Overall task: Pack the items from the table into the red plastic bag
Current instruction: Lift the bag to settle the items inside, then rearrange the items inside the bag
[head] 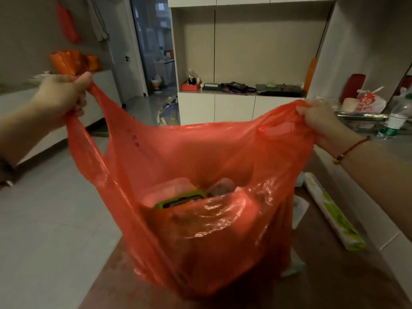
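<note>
Hands up and wide apart, each with a fistful of red plastic. Left hand (64, 94) is curled tight round one handle loop (96, 101), thumb on top, high at the left. Right hand (316, 118) pinches the other handle (287, 110) in bunched fingers, lower and off to the right, with a red string bracelet (352, 148) and its gold bead on that wrist.

Between them the red plastic bag (200, 152) is stretched taut, mouth pulled wide open toward the camera. It hangs over the near end of the dark brown table (334, 275); whether its bottom rests on the wood or hangs just clear is hard to call from this angle.

Down inside, a green-edged packet (180, 198) stands against the near wall. A pale pink packet (169, 186) sits behind it, and a rounded greyish thing (223, 185) lies to the right, too blurred to name.

Out on the table, right of the bag, a long white box with green print (334, 212) lies along the edge, apart from the bag. Further right, on the grey counter (325, 168), stand a clear plastic bottle (396, 117) and a white bag with red print (370, 101). Far left against the wall, orange bags (71, 61).
</note>
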`<state>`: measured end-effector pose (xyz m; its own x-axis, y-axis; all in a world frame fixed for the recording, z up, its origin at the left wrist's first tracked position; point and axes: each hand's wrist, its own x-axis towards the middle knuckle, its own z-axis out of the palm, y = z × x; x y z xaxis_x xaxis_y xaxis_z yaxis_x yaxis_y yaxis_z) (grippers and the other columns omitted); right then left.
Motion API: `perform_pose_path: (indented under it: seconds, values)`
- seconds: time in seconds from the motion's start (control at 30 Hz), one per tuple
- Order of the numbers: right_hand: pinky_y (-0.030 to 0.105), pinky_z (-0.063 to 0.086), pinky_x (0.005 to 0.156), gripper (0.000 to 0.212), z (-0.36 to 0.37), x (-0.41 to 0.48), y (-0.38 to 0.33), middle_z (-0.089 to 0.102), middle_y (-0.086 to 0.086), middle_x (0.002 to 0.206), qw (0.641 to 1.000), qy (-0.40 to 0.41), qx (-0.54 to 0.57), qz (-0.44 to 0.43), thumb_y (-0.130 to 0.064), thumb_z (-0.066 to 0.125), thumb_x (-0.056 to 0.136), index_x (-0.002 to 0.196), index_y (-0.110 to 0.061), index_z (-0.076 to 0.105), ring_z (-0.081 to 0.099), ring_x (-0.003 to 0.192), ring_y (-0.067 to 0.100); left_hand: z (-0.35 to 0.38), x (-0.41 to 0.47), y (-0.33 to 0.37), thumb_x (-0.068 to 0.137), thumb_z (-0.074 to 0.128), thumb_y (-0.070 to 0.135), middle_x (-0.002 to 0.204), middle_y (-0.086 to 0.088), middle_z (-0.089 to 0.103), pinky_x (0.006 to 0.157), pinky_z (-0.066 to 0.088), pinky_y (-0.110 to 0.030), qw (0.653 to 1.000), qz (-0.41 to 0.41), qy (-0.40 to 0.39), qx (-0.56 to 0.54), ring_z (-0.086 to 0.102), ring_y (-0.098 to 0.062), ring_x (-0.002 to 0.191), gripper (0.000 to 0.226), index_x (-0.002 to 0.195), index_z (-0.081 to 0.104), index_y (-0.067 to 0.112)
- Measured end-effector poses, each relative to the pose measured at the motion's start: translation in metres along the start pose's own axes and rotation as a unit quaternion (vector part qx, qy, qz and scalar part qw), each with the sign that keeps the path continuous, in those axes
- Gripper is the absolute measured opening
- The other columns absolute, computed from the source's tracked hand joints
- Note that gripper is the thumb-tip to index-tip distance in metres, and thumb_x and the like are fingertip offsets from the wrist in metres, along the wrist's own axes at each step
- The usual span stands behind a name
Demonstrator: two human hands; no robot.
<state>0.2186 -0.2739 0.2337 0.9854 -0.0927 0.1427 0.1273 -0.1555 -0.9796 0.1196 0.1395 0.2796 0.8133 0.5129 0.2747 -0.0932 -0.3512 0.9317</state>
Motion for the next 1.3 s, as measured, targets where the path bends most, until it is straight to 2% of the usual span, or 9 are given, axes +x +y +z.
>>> perform_pose_path:
  seconds: [0.23, 0.43, 0.53, 0.63, 0.8, 0.87, 0.97, 1.1, 1.3]
  values:
    - [0.016, 0.04, 0.04, 0.026, 0.019, -0.013, 0.026, 0.049, 0.004, 0.061, 0.991, -0.098, -0.087, 0.038, -0.003, 0.041, 0.092, 0.075, -0.015, 0.056, 0.049, 0.037, 0.005, 0.007, -0.022, -0.032, 0.088, 0.053, 0.038, 0.041, 0.0, 0.038, 0.034, 0.028, -0.011, 0.98, -0.018, -0.138, 0.145, 0.031, -0.006, 0.025, 0.044, 0.075, 0.054, -0.004]
    - [0.02, 0.05, 0.049, 0.014, 0.016, -0.011, 0.053, 0.057, 0.004, 0.066, 0.978, -0.141, -0.146, 0.054, -0.01, 0.048, 0.092, 0.089, -0.011, 0.062, 0.057, 0.053, 0.012, 0.019, -0.04, -0.044, 0.089, 0.052, 0.035, 0.046, -0.004, 0.044, 0.031, 0.035, -0.015, 0.952, -0.043, -0.185, 0.241, 0.037, -0.009, 0.026, 0.043, 0.054, 0.063, 0.013]
    - [0.025, 0.042, 0.056, 0.018, 0.015, -0.015, 0.068, 0.055, 0.003, 0.065, 0.952, -0.169, -0.254, 0.016, -0.008, 0.052, 0.089, 0.074, -0.012, 0.06, 0.05, 0.057, 0.014, 0.032, -0.047, -0.039, 0.085, 0.054, 0.045, 0.077, -0.006, 0.065, 0.059, 0.051, -0.029, 0.893, 0.025, -0.175, 0.415, 0.067, -0.025, 0.068, 0.035, 0.097, 0.065, 0.013]
    - [0.029, 0.04, 0.066, 0.024, 0.016, -0.018, 0.08, 0.056, 0.002, 0.067, 0.94, -0.168, -0.295, -0.024, -0.008, 0.053, 0.087, 0.066, -0.017, 0.057, 0.052, 0.064, 0.015, 0.058, -0.055, -0.04, 0.076, 0.047, 0.067, 0.132, -0.008, 0.053, 0.096, 0.041, -0.041, 0.796, 0.23, -0.136, 0.543, 0.05, -0.031, 0.122, 0.075, 0.134, 0.041, 0.02]
    - [0.019, 0.043, 0.064, 0.023, 0.009, -0.027, 0.09, 0.058, -0.005, 0.068, 0.928, -0.222, -0.283, -0.093, -0.007, 0.057, 0.086, 0.067, -0.021, 0.059, 0.056, 0.059, 0.001, 0.118, -0.05, -0.058, 0.045, -0.007, 0.093, 0.153, -0.007, 0.029, 0.113, 0.02, -0.044, 0.67, 0.313, -0.268, 0.618, 0.029, -0.029, 0.139, 0.124, 0.147, 0.017, 0.027]
    - [0.025, 0.047, 0.07, 0.011, -0.002, -0.027, 0.095, 0.064, 0.003, 0.074, 0.918, -0.266, -0.283, -0.077, -0.011, 0.059, 0.086, 0.077, -0.012, 0.064, 0.061, 0.065, 0.001, 0.141, -0.041, -0.071, 0.055, 0.01, 0.092, 0.157, -0.007, 0.017, 0.114, 0.015, -0.047, 0.643, 0.29, -0.281, 0.65, 0.022, -0.031, 0.142, 0.113, 0.148, 0.004, 0.029]
    - [0.027, 0.054, 0.078, 0.02, -0.025, -0.027, 0.103, 0.071, 0.003, 0.096, 0.93, -0.305, -0.205, -0.015, -0.028, 0.062, 0.083, 0.099, -0.017, 0.066, 0.068, 0.087, 0.01, 0.16, -0.026, -0.088, 0.075, 0.041, 0.074, 0.153, -0.007, 0.027, 0.112, 0.02, -0.045, 0.645, 0.253, -0.282, 0.663, 0.031, -0.031, 0.137, 0.094, 0.149, 0.004, 0.029]
    - [0.038, 0.054, 0.083, 0.039, -0.057, -0.038, 0.169, 0.064, 0.01, 0.11, 0.986, -0.094, -0.132, 0.04, -0.044, 0.063, 0.079, 0.111, -0.022, 0.058, 0.064, 0.1, 0.026, 0.17, -0.015, -0.108, 0.086, 0.045, 0.056, 0.131, -0.003, 0.053, 0.103, 0.03, -0.037, 0.64, 0.252, -0.275, 0.672, 0.048, -0.026, 0.122, 0.058, 0.134, 0.045, 0.023]
    - [0.035, 0.039, 0.103, 0.109, -0.033, -0.129, 0.299, 0.039, 0.001, 0.142, 0.872, -0.211, -0.424, 0.126, -0.079, 0.048, 0.054, 0.144, -0.022, 0.024, 0.041, 0.127, 0.022, 0.183, -0.012, -0.123, 0.092, 0.047, 0.039, 0.111, -0.004, 0.068, 0.101, 0.031, -0.035, 0.731, 0.276, -0.265, 0.565, 0.059, -0.024, 0.106, 0.031, 0.11, 0.062, 0.02]
